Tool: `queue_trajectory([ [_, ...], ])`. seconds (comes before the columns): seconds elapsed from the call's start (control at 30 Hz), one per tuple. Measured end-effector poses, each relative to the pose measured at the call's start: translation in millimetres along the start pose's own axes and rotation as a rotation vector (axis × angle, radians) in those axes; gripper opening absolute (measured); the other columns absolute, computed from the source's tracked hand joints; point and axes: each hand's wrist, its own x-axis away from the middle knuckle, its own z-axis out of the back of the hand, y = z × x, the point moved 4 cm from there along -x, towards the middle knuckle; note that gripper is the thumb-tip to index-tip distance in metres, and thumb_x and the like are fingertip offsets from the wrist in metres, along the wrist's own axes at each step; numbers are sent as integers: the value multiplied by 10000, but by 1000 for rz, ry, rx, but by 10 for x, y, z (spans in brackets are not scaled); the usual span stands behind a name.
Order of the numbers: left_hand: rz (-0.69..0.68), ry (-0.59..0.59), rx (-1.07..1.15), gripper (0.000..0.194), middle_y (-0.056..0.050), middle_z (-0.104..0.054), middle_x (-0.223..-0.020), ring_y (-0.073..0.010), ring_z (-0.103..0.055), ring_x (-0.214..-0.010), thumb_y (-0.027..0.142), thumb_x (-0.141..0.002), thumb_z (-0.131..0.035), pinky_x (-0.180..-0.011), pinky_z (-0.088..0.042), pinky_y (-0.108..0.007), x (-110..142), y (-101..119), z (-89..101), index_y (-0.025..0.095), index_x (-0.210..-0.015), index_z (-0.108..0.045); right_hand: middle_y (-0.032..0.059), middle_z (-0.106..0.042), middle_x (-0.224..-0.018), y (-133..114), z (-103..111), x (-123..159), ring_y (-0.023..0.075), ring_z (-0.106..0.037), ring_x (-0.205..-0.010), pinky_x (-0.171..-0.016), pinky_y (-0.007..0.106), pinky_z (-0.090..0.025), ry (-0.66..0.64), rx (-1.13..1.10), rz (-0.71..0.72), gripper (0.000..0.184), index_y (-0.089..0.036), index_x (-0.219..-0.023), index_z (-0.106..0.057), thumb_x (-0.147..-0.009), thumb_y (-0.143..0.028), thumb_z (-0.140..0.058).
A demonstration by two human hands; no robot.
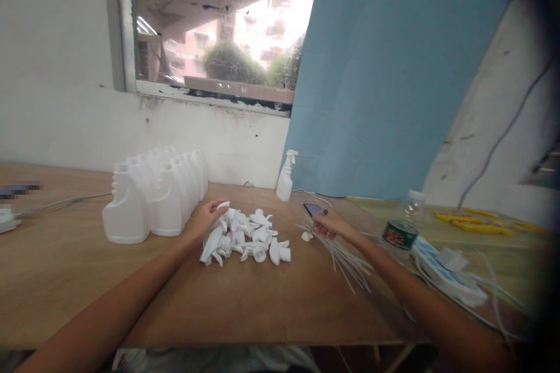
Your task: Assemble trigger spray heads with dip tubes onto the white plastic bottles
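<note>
My left hand (213,211) is closed around a white trigger spray head (224,204) at the back left of a loose pile of spray heads (238,236). To the right, my right hand (331,224) has its fingers curled over the upper ends of a fanned bunch of thin white plastic tubes (343,256). How many tubes its fingers grip is hidden. A small white piece (307,236) lies just left of that hand, and a phone (312,208) lies right behind it.
White spray bottles (126,204) without tops stand in rows on the left. One bottle with its spray head (285,178) stands near the wall. On the right are a clear water bottle (401,224), a power strip (450,274) with cables, and yellow items (475,223).
</note>
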Motion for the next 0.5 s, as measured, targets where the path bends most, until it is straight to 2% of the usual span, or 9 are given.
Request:
queue_trajectory([
  [0.1, -30, -29, -73, 384, -75, -720, -933, -226, -656, -833, 412, -701, -702, -739, -473, -287, 13, 17, -15, 163, -993, -694, -3, -523, -323, -173, -161, -118, 92, -442, -242, -280, 177, -310, -110, 107, -35, 255, -141, -478, -542, -716, -93, -620],
  [0.17, -46, -41, -124, 360, -77, -719, -956, -231, -650, -876, 403, -718, -687, -778, -468, -291, 16, 26, -18, 169, -991, -702, -27, -524, -352, -227, -254, -183, 81, -447, -263, -310, 182, -356, -164, 155, -72, 260, -129, -518, -559, -767, -104, -628],
  [0.3, -61, -52, -216, 338, -79, -713, -996, -237, -629, -932, 415, -759, -638, -850, -446, -305, 19, 50, -10, 170, -981, -713, -32, -621, -644, -270, -354, -307, 58, -565, -478, -480, 187, -487, -250, 207, -164, 210, -95, -804, -628, -941, -234, -550],
  [0.4, -56, -54, -291, 336, -78, -712, -966, -236, -620, -899, 405, -764, -627, -847, -441, -317, 29, 70, -2, 158, -974, -718, 20, -652, -864, -296, -368, -387, 104, -629, -666, -586, 244, -544, -304, 249, -263, 191, -112, -989, -621, -935, -290, -578],
  [0.5, -42, -55, -360, 343, -68, -704, -900, -221, -612, -824, 377, -758, -623, -788, -452, -312, 36, 60, -7, 143, -992, -715, 48, -648, -957, -323, -370, -433, 131, -641, -749, -638, 277, -557, -343, 294, -331, 220, -116, -1059, -608, -930, -293, -584],
])
